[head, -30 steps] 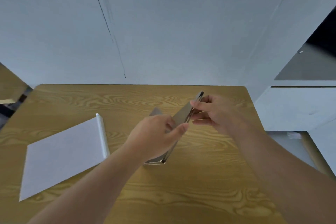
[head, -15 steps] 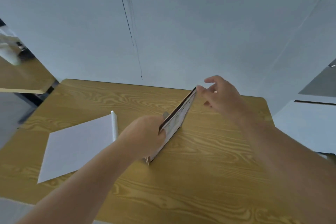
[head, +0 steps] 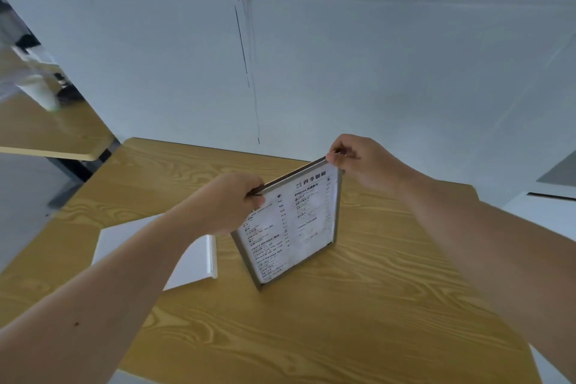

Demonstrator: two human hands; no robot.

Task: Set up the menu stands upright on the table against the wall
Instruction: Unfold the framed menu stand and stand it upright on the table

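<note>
A metal-framed menu stand [head: 294, 224] stands nearly upright on the wooden table [head: 358, 321], its printed face turned toward me and its lower edge resting on the wood. My left hand [head: 232, 203] pinches the top left corner of the frame. My right hand [head: 363, 160] pinches the top right corner. A second, white menu stand [head: 193, 262] lies flat on the table to the left, partly hidden behind my left forearm. The white wall [head: 311, 78] rises just beyond the table's far edge.
Another wooden table [head: 46, 131] stands at the far left with blurred objects on it. A white ledge [head: 542, 209] lies to the right of my table. The near part of the tabletop shows bare wood.
The framed menu stand has been turned from edge-on and tilted to nearly upright, facing me. My right hand has closed on its top right corner; my left hand moved to the top left corner.
</note>
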